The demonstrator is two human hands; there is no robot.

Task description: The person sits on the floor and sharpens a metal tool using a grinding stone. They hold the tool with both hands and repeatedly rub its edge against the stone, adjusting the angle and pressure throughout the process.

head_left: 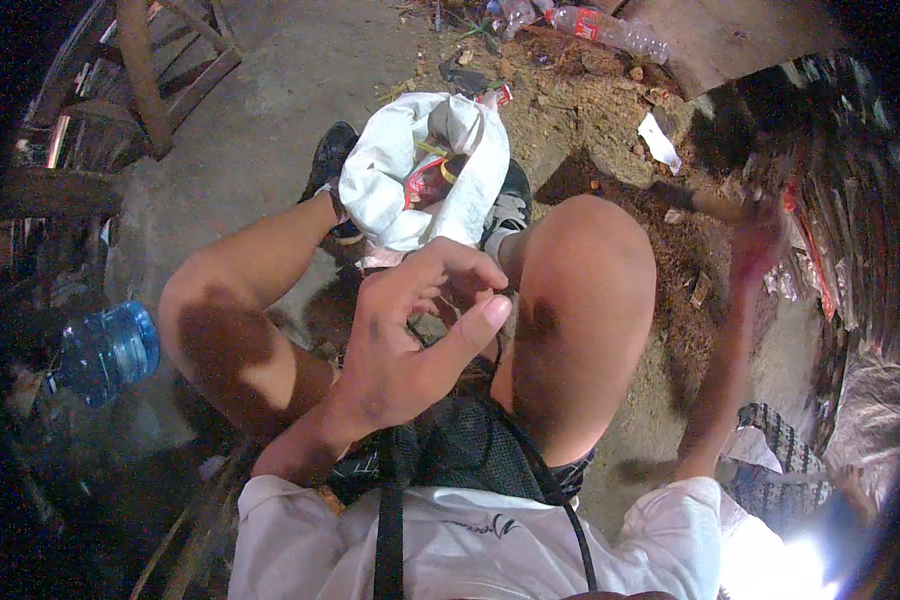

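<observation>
White sack (378, 165) stands open at 12 o'clock on the floor (270, 90) between the person's shoes (333, 158), its rim folded outward, something red and yellow (428, 185) inside. Near the clock's centre, between the knees, the left hand (400, 342) is half-curled, thumb and forefinger drawn close; whether they pinch anything I cannot tell. Between 2 and 3 o'clock the right hand (758, 238) is blurred beside a brownish stick-like thing (708, 204), its grip unclear. A blue jug (110, 352) lies near 9 o'clock, a red-labelled bottle (630, 38) at 1 o'clock
</observation>
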